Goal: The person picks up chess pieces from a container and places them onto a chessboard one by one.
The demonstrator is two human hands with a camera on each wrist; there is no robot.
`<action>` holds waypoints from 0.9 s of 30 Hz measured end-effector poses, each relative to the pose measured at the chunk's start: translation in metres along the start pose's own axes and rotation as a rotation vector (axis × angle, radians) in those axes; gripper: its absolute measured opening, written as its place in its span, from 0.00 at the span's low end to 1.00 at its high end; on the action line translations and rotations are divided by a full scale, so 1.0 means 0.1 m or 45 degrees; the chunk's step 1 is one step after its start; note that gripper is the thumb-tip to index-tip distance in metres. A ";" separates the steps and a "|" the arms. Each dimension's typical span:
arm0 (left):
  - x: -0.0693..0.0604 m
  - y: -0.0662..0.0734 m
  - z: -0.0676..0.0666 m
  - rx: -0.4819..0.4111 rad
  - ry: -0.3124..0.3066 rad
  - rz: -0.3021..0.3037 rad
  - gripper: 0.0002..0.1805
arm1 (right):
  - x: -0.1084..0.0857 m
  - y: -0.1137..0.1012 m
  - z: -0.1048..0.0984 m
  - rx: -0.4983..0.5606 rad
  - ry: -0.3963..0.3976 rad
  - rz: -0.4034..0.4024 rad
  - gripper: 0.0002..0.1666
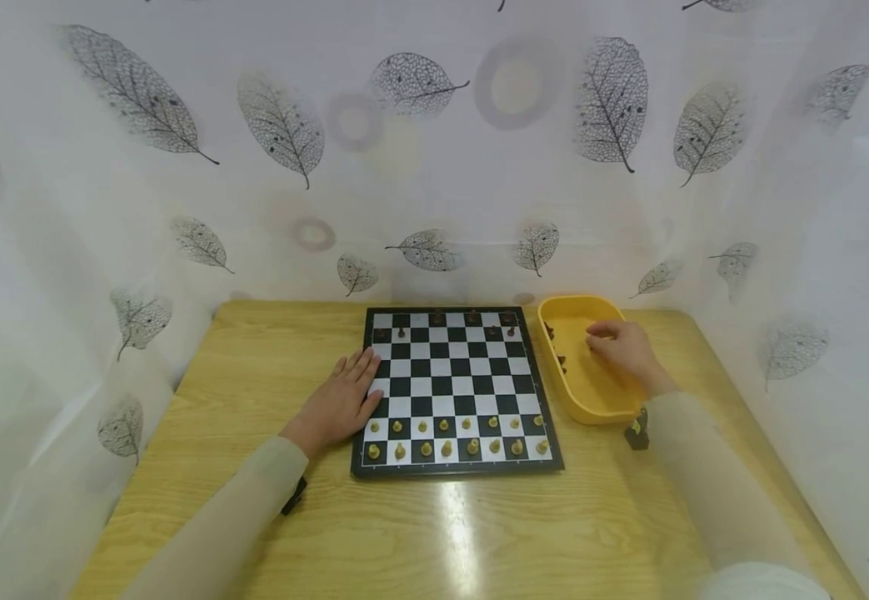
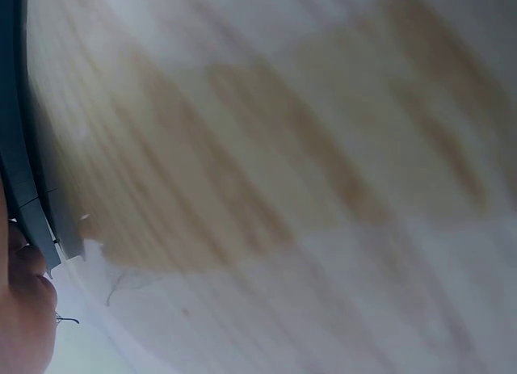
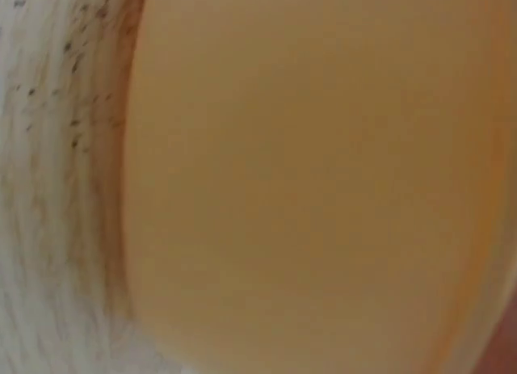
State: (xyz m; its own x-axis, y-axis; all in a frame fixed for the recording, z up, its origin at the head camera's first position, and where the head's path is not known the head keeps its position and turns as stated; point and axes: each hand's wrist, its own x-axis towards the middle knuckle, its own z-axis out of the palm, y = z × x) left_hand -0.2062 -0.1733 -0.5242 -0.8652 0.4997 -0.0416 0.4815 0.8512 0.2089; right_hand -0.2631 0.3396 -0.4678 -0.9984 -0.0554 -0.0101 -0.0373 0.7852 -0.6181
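Chessbd [image 1: 441,367] on tbl [image 1: 254,358], bin [image 1: 591,415] just R of it, few pcs [image 1: 550,331] inside.

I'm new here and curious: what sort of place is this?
Probably a curtained-off tabletop nook: white, leaf-printed sheeting hangs on three sides of a yellowish wood-grain table holding a square black-and-white chessboard.

The counter [image 1: 247,358] has yellowish wood grain and a rounded far right corner. A whitish curtain [image 1: 434,183] rises behind its far edge and along its left and right edges, printed with dark, veined leaves [image 1: 610,104] and faint rings [image 1: 488,83]; smaller leaves sit just above the far edge. A bright glare streak [image 1: 456,533] marks the counter's nearer part.
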 end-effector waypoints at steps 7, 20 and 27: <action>0.02 0.00 0.00 -0.002 0.002 0.006 0.38 | 0.01 0.09 0.03 -0.061 -0.046 0.040 0.21; 0.02 0.00 -0.01 0.010 -0.028 -0.002 0.39 | 0.02 0.13 0.14 -0.227 0.055 0.011 0.18; 0.01 -0.01 0.00 0.003 -0.029 -0.002 0.39 | 0.02 0.07 0.15 -0.272 0.043 0.031 0.18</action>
State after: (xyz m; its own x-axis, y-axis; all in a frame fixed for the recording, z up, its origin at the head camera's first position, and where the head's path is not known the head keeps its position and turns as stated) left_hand -0.2071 -0.1734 -0.5240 -0.8627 0.5016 -0.0646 0.4802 0.8525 0.2067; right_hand -0.2646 0.3363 -0.4840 -0.9998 -0.0173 0.0055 -0.0180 0.8992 -0.4371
